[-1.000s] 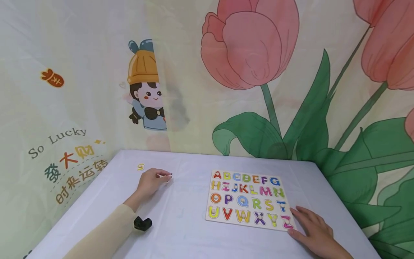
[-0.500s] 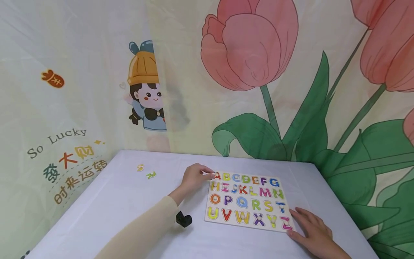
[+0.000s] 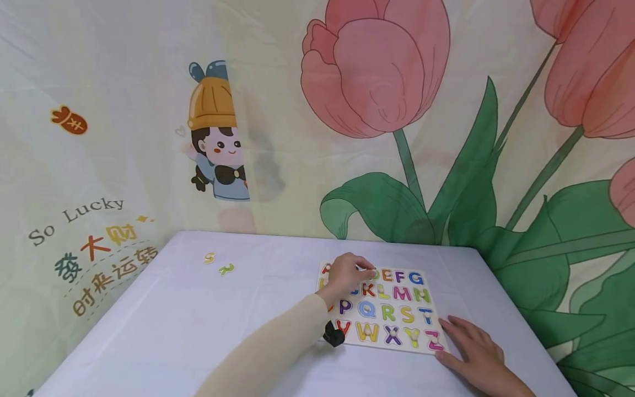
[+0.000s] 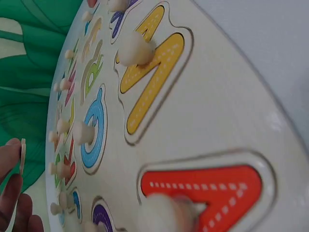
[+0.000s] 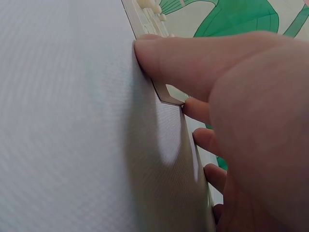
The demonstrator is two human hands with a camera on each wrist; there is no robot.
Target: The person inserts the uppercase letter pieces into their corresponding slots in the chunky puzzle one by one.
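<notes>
A white alphabet puzzle board (image 3: 364, 347) with colourful letters, many with round wooden knobs, lies on the table. My left hand (image 3: 347, 275) is over its upper-left part, fingertips near the D, hiding several letters. In the left wrist view, the thumb and a finger pinch a thin, pale wooden piece (image 4: 22, 155), seen edge-on; which letter it is, I cannot tell. My right hand (image 3: 473, 347) rests at the board's lower right corner, thumb (image 5: 149, 50) at the near edge and relaxed fingers along the right edge. The R and S places on the board show no knobs.
A yellow S piece (image 3: 209, 258) and a green R piece (image 3: 226, 269) lie at the table's back left. White cloth covers the table (image 3: 163, 342). A curtain printed with tulips (image 3: 387, 77) hangs behind. A black device (image 3: 333, 333) sits at the left wrist.
My left hand has travelled right from beside the loose letters to over the board, uncovering the R piece. The right hand stays at the board's corner. The view has shifted slightly.
</notes>
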